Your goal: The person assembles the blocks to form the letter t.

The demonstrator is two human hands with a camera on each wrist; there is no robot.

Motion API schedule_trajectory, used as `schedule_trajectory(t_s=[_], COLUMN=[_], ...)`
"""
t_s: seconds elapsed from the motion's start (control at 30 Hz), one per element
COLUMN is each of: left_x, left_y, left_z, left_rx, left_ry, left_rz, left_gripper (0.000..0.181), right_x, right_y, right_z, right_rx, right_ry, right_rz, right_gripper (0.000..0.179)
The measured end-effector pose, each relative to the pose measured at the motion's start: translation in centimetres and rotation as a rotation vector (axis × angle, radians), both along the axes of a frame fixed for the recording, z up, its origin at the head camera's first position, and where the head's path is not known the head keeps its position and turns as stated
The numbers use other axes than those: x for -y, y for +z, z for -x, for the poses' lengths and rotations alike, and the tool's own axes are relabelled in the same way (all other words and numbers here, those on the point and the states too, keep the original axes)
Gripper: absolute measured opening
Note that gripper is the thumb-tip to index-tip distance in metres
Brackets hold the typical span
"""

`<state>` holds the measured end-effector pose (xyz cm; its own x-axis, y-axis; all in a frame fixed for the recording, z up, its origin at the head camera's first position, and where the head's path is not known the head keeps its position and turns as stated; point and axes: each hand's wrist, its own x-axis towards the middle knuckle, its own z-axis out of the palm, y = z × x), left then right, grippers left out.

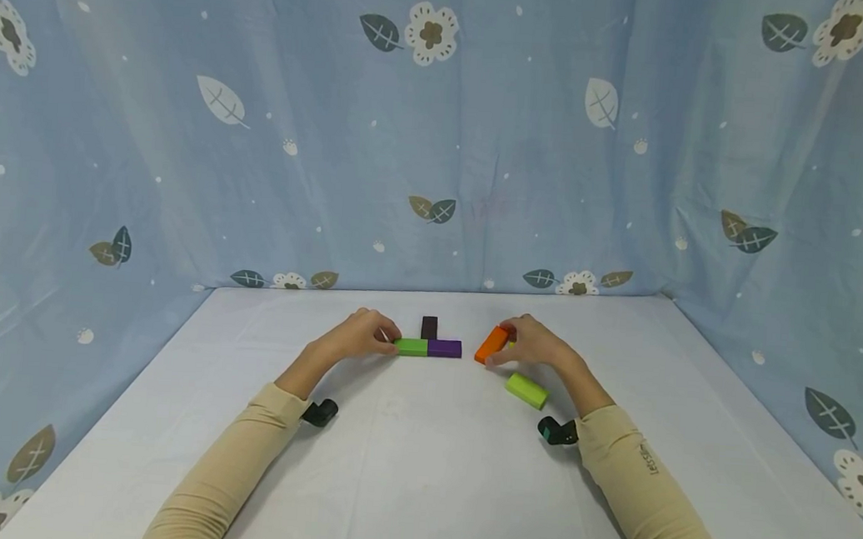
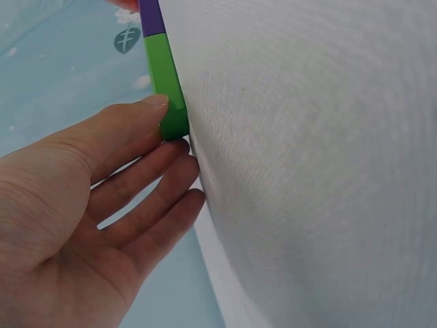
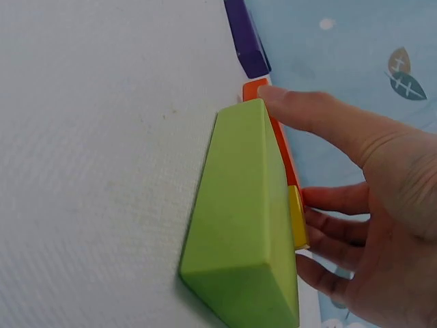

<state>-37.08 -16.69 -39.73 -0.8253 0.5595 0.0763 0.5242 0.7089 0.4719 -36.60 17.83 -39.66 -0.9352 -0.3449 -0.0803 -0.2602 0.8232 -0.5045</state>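
My left hand point(image 1: 359, 333) pinches the outer end of a green block point(image 1: 412, 347), thumb on its near face. That block lies end to end with a purple block point(image 1: 444, 349), forming a row. Behind where the two meet, a dark block point(image 1: 429, 328) points away from me. To the right, my right hand point(image 1: 539, 344) grips an orange block point(image 1: 491, 344) that lies at a slant, thumb at its near end and fingers toward the far end. A yellow block point(image 3: 297, 217), mostly hidden, sits close by the right fingers.
A lime-green block point(image 1: 526, 391) lies on the white table in front of the right hand. Black wrist devices point(image 1: 319, 413) show under both sleeves. A blue patterned curtain point(image 1: 486, 140) stands along the table's back and sides.
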Motion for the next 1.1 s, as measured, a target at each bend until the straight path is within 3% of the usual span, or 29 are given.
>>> schedule_trajectory(t_s=[0.7,1.1], left_x=[0.05,0.02], left_y=[0.0,0.06], left_z=[-0.04,-0.1], left_rx=[-0.001,-0.011], left_ry=[0.0,-0.013], left_rz=[0.006,0.004], left_gripper=[0.024,0.024], right_x=[-0.5,-0.76], right_y=[-0.8,-0.57], right_z=[0.28,0.27], right_rx=[-0.078,-0.072], right_ry=[0.061,0.068], right_rz=[0.012,0.033], right_gripper=[0.08,0.081])
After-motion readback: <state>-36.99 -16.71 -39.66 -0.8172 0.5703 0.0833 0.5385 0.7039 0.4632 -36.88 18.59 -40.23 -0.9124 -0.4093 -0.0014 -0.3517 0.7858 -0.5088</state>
